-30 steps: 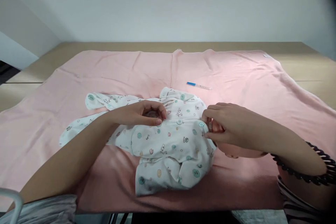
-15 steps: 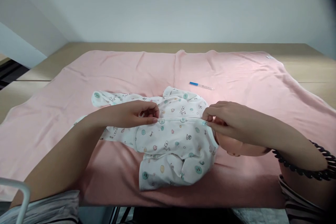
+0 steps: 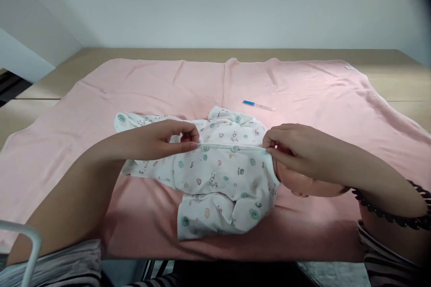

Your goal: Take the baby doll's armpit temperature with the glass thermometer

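Observation:
A baby doll (image 3: 296,183) lies on its back with its head to the right, partly hidden by my right forearm. It wears a white patterned romper (image 3: 215,175) with a row of snaps down the front placket (image 3: 235,148). My left hand (image 3: 178,136) pinches the placket edge toward the waist, thumb and fingers closed on the cloth. At the neckline my right hand (image 3: 283,145) grips the other end of the same edge. Between both hands the placket is drawn straight. Beyond the doll lies a thermometer (image 3: 258,106) with a blue end.
A pink blanket (image 3: 151,85) with some wrinkles covers most of the wooden table (image 3: 404,85). A pale wall (image 3: 235,4) stands behind the table. At the lower left, a white curved bar (image 3: 33,242) pokes into view.
The placket edge is lifted slightly and pulled straighter between my hands. My left hand has shifted a little left, my right hand slightly right. The whole view has moved slightly.

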A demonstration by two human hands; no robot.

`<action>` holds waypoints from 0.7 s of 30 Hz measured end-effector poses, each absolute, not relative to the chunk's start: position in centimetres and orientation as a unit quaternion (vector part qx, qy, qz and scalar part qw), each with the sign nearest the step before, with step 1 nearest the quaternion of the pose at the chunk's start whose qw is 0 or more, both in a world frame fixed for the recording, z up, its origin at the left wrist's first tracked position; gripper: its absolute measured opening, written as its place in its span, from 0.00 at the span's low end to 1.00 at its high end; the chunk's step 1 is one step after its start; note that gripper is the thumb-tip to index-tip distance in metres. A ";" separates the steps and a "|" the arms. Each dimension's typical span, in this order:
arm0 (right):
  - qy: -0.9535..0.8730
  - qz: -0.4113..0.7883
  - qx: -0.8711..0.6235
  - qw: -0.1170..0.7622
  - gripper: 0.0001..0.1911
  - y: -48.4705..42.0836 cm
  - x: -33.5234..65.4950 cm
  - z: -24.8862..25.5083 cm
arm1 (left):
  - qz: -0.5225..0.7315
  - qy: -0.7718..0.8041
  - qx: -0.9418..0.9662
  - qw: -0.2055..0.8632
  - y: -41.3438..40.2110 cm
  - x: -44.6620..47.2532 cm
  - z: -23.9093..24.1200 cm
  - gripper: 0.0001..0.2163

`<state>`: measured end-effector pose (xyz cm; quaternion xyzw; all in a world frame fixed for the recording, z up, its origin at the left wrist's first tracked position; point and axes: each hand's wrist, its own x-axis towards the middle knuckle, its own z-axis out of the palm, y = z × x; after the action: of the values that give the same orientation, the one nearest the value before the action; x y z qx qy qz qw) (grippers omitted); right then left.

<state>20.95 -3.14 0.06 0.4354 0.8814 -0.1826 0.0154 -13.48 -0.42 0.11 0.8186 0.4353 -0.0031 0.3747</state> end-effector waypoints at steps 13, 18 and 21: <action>0.843 -0.199 0.497 -0.054 0.08 -3.2 20.5 1.6 | 0.047 0.468 0.812 0.346 -0.9 -13.8 1.0 0.11; 0.828 -0.190 0.516 -0.109 0.07 -3.5 20.3 1.9 | 0.087 0.475 0.802 0.350 -1.1 -13.6 1.6 0.10; 0.814 -0.210 0.523 -0.138 0.07 -3.4 20.2 2.0 | 0.123 0.467 0.790 0.378 -1.4 -13.4 2.1 0.10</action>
<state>20.20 -3.45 1.99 0.5234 0.8141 -0.2104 -0.1380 -13.43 -1.40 2.07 0.7901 0.4671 0.1225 0.3776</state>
